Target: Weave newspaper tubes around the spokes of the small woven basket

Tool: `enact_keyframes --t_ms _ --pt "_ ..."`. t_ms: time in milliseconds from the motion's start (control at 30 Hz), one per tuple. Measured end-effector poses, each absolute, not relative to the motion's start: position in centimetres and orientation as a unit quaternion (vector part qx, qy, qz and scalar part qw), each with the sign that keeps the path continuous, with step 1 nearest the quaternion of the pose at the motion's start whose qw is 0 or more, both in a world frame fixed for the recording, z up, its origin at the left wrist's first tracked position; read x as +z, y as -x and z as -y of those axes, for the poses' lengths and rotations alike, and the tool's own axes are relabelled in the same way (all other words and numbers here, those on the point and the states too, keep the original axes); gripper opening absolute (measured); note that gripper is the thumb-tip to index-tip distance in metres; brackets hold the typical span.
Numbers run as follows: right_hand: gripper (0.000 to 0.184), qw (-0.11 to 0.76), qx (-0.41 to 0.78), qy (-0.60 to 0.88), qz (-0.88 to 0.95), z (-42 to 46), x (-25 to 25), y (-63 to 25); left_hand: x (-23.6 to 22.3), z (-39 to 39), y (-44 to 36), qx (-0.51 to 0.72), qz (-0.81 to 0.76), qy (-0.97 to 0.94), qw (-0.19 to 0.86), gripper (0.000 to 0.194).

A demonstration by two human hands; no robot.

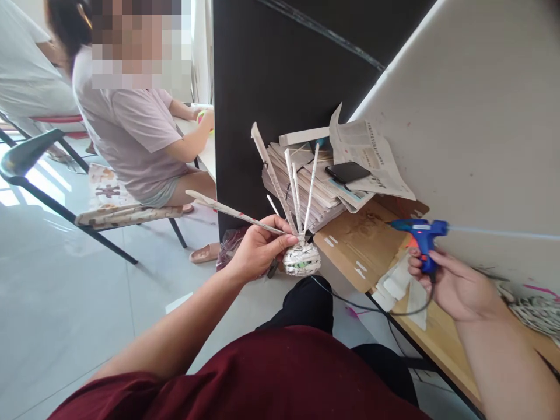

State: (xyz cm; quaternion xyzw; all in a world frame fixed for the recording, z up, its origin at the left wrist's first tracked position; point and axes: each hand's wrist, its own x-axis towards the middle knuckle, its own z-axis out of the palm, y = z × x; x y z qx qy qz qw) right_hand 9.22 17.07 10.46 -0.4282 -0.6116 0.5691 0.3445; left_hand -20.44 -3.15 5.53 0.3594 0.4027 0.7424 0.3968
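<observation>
My left hand (262,248) is closed on a small woven paper basket (301,259), gripping it at its narrow neck. Several rolled newspaper sticks (272,166) fan upward and to the left from that neck. A bit of green shows through the round woven body. Over the desk on the right, my right hand (455,283) is wrapped around the handle of a blue glue gun (422,236). Its nozzle points left, and a clear glue stick (499,232) sticks out of the back. A dark cord hangs from the handle and loops left.
A stack of newspaper (301,175) stands on the wooden desk (446,344) against a black partition (249,70), with a black phone (347,172) on top. Brown cardboard (350,239) lies nearer me. At left, another person (126,128) sits on a chair (39,169).
</observation>
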Motion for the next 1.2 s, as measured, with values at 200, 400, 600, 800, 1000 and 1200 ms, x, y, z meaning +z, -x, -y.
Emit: enact_keyframes --t_ms 200,400,600,800,1000,1200 --pt "0.033 0.347 0.679 0.358 0.539 -8.2 10.9 -10.7 5.3 3.4 18.7 0.717 -0.401 -0.379 0.426 0.031" --pt "0.028 0.296 0.620 0.333 0.645 -3.4 10.0 -11.3 4.9 2.9 16.7 0.680 -0.408 -0.428 0.434 0.030" --pt "0.028 0.294 0.555 0.348 0.696 -1.4 9.4 -12.2 5.7 2.8 15.3 0.651 -0.422 -0.494 0.392 0.026" --pt "0.029 0.281 0.488 0.370 0.738 -0.2 9.6 -13.0 5.5 2.6 14.9 0.641 -0.394 -0.564 0.339 0.018" --pt "0.033 0.308 0.412 0.379 0.769 0.5 9.9 -13.7 5.5 2.5 14.5 0.650 -0.360 -0.575 0.342 0.012" --pt "0.019 0.317 0.375 0.369 0.789 0.9 10.6 -13.7 5.4 2.5 14.3 0.646 -0.365 -0.580 0.336 0.012"
